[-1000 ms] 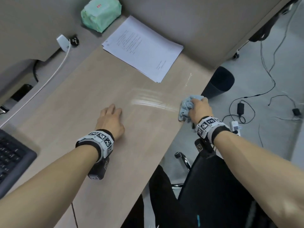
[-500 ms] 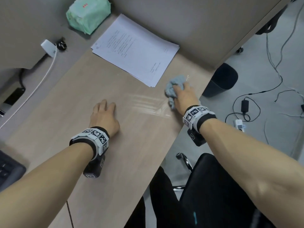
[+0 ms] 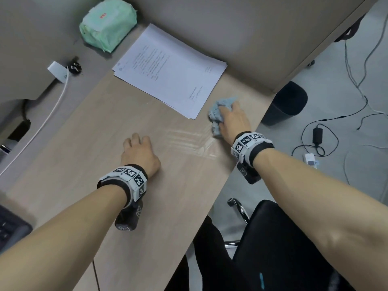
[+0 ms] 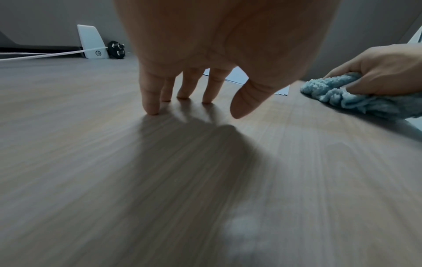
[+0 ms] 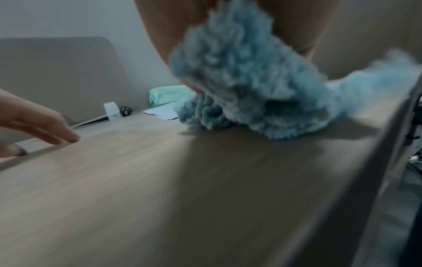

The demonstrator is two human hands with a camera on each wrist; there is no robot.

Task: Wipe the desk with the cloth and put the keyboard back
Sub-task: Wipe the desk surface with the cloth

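Note:
My right hand (image 3: pixel 232 119) grips a crumpled light-blue cloth (image 3: pixel 218 111) and presses it on the wooden desk (image 3: pixel 88 148) near the right edge, just beside the paper stack. The left wrist view shows the cloth (image 4: pixel 347 97) bunched under those fingers; the right wrist view shows the cloth (image 5: pixel 246 86) blurred. My left hand (image 3: pixel 138 153) rests on the desk's middle with straight fingers (image 4: pixel 150 94) touching the wood and holds nothing. A corner of the dark keyboard (image 3: pixel 10 227) shows at the far left edge. Wet streaks (image 3: pixel 189 139) lie between my hands.
A stack of white papers (image 3: pixel 168 70) lies at the back of the desk. A green tissue pack (image 3: pixel 108 24), a white charger (image 3: pixel 57 71) with its cable and a black plug sit by the partition. A dark bin (image 3: pixel 287 101) and cables are on the floor to the right.
My right hand has carried the cloth from the desk's near right edge away from me towards the papers. The left hand has stayed in place.

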